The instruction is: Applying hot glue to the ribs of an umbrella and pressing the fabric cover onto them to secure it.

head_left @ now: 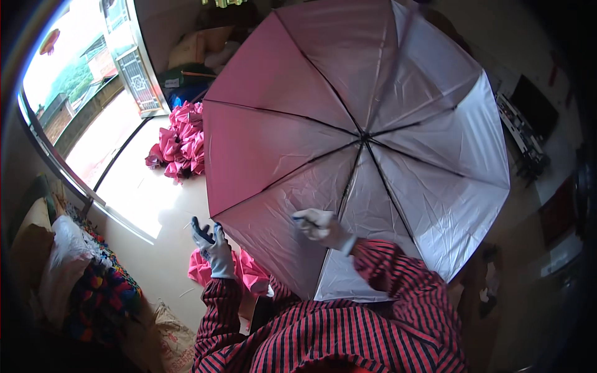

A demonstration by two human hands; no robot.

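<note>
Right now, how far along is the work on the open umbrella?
Done: the pink umbrella is fully open, its ribs spread. In hand: the gloved left hand is at its rim, and the right hand rests on the inner fabric beside a rib, though what its fingers pinch is too small to tell. Left: a heap of folded pink umbrellas lies on the floor by the window.

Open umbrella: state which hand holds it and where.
Left hand grips the pink umbrella at its canopy edge; right hand rests on a rib.
</note>
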